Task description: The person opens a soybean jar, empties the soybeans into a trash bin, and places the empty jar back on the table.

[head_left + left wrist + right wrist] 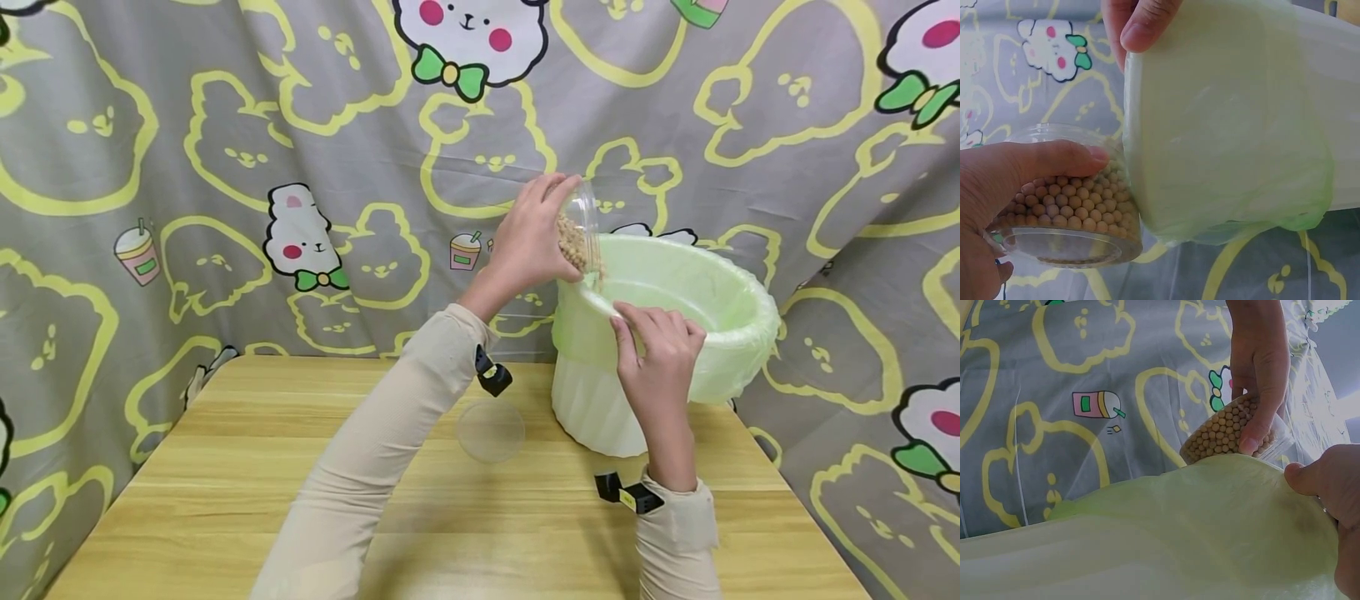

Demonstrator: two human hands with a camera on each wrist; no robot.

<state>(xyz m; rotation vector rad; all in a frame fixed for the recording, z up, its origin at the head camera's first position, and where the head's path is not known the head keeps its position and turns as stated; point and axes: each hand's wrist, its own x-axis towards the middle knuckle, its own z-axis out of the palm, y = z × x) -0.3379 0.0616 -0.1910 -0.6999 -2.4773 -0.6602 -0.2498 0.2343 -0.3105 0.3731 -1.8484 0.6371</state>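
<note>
My left hand [531,233] grips a clear plastic jar [1085,249], tilted with its mouth over the near left rim of a white bin [592,408]. Small round beige balls [1079,206] fill much of the jar, and a few show at its mouth by the rim in the head view. A pale green bag [738,358] lines the bin and folds down over its outside. With thumb and fingers, my right hand [660,354] pinches the bag-covered rim on the near side. The bin's bottom inside is hidden.
A clear round lid [491,431] lies flat on the wooden table [262,450], left of the bin. Behind the table hangs a grey patterned curtain [360,167]. Each sleeve carries a small black wrist device [492,372].
</note>
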